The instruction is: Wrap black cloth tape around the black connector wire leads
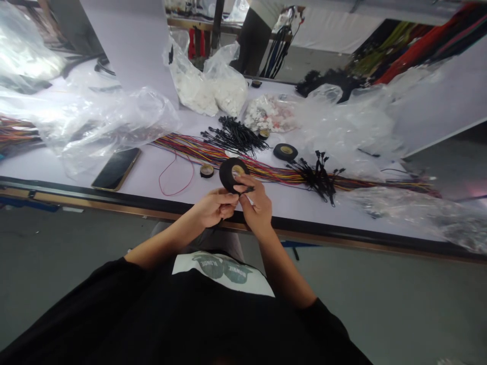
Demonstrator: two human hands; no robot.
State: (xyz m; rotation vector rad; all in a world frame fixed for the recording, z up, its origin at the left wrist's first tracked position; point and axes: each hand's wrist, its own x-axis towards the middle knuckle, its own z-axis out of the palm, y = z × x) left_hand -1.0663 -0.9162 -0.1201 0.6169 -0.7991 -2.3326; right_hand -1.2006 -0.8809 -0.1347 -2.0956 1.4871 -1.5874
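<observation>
My right hand (pixel 257 205) is closed around a roll of black tape (pixel 227 176), its fingers at the roll's core. Close beside it, my left hand (pixel 217 208) pinches a thin black cable, mostly hidden by the fingers. A small dark end (pixel 249 189) pokes out between the right fingers. Both hands meet just above the table's front edge. Behind the roll runs a long bundle of coloured wires (pixel 182 147). A smaller tape roll (pixel 207 171) lies left of the held one, and another black tape roll (pixel 285 151) lies to the right.
Short black cables form one pile (pixel 236 134) behind the bundle and another pile (pixel 319 175) on it. A phone (pixel 116 170) and a loop of pink wire (pixel 176 193) lie to the left. Clear plastic bags (pixel 114 121) cover both sides. Bags of white parts (pixel 209 86) stand behind.
</observation>
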